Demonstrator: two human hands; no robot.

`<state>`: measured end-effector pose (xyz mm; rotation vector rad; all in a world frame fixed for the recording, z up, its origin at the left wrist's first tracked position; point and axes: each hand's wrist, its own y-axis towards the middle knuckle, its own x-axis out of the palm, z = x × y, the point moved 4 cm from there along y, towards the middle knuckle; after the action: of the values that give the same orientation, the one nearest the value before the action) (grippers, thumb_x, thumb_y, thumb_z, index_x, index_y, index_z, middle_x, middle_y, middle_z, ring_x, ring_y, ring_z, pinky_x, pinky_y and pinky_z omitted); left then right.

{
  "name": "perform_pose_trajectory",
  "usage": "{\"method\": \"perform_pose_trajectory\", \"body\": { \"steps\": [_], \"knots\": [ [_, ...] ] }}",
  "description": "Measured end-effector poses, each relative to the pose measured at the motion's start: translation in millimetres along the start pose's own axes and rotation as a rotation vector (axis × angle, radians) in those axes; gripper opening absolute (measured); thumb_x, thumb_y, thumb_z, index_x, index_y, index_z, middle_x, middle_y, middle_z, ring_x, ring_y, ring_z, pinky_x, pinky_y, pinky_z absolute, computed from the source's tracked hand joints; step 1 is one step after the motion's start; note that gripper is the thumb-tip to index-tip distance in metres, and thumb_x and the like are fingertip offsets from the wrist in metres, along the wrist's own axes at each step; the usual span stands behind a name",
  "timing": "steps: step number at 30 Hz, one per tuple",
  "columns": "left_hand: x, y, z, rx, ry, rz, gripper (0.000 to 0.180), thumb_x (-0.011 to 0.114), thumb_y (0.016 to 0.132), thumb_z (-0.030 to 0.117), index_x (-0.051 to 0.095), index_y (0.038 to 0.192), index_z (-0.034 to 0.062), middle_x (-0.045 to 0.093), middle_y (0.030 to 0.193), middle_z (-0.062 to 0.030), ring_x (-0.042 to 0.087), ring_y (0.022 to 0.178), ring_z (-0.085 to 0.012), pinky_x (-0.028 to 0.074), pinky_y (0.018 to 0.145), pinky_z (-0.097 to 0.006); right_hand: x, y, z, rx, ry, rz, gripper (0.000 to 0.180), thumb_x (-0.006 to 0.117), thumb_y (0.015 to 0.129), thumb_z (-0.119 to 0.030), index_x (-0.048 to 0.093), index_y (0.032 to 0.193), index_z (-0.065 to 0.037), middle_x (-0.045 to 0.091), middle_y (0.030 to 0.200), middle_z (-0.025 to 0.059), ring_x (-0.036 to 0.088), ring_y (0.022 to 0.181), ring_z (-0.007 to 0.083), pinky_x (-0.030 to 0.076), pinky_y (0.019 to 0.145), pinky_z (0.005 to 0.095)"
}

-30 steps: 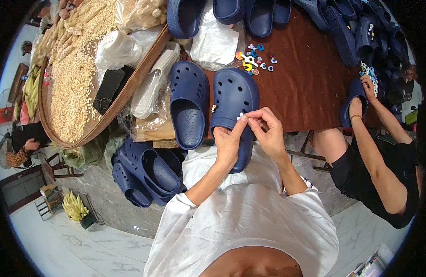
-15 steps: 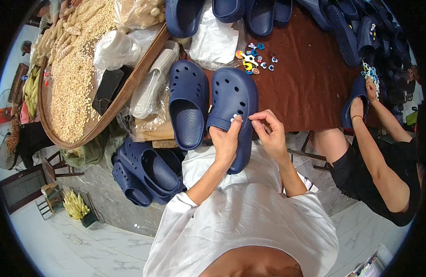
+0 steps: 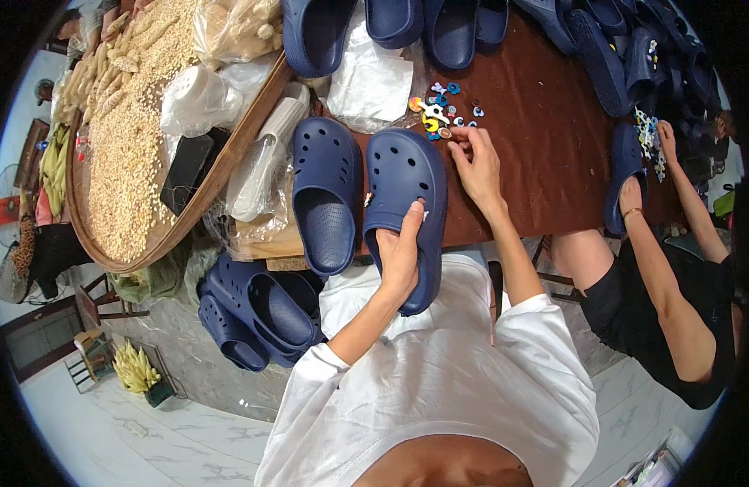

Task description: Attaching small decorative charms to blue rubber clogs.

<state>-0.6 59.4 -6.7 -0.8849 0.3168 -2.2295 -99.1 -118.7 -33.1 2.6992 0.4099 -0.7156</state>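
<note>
At centre — two clogs (image 3: 319, 172) (image 3: 405, 180), left fingers (image 3: 410, 229) pinching one (right fingers (image 3: 478, 146) parted near charms (image 3: 430, 123)).

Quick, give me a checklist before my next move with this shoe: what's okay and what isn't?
1. Left hand holding the blue shoe, thumb on top: ok.
2. Loose charms within reach: ok, the right hand has its fingertips at the near edge of the pile.
3. Right hand actually touching a charm: cannot tell.
4. White piece beside the left thumb fully seated: cannot tell, the thumb is in the way.
5. All front holes of the held shoe filled: not ok, several are open.
6. Second blue shoe close by: ok, just to the left.
</note>
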Motion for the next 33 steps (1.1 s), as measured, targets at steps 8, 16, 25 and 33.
{"method": "perform_pose_trajectory", "body": {
  "steps": [8,16,25,33],
  "knots": [
    [-8,5,-2,-0.154,-0.206,0.009,0.047,0.070,0.093,0.011,0.051,0.136,0.0015,0.062,0.124,-0.0088,0.061,0.112,-0.0192,0.051,0.096,-0.033,16,15,16,-0.104,-0.268,0.001,0.020,0.071,0.090,-0.015,0.063,0.106,-0.007,0.060,0.097,0.0107,0.062,0.088,0.0281,0.050,0.077,0.0415],
    [-18,10,0,-0.189,-0.308,-0.042,0.048,0.064,0.094,0.008,0.047,0.139,0.0014,0.058,0.131,-0.0093,0.061,0.113,-0.0198,0.051,0.097,-0.035,-1,0,2,0.158,0.152,-0.080,0.015,0.071,0.092,-0.012,0.063,0.101,-0.004,0.067,0.087,0.0030,0.061,0.076,0.0117,0.050,0.067,0.0269],
    [-9,-2,4,-0.061,-0.178,0.001,0.043,0.058,0.098,0.005,0.047,0.140,0.0008,0.059,0.130,-0.0092,0.060,0.112,-0.0172,0.049,0.097,-0.032,-1,-41,-69,0.186,0.551,-0.437,0.010,0.068,0.095,-0.009,0.068,0.101,0.000,0.071,0.093,0.0024,0.063,0.080,0.0054,0.051,0.072,0.0213],
    [-14,-2,-11,0.029,0.030,-0.009,0.041,0.062,0.097,0.008,0.050,0.135,0.0000,0.060,0.123,-0.0077,0.060,0.109,-0.0153,0.050,0.094,-0.031,1,-44,-59,0.249,0.437,-0.439,0.010,0.073,0.091,-0.010,0.071,0.097,-0.002,0.070,0.087,-0.0008,0.053,0.069,0.0013,0.045,0.064,0.0188]
  ]
}}
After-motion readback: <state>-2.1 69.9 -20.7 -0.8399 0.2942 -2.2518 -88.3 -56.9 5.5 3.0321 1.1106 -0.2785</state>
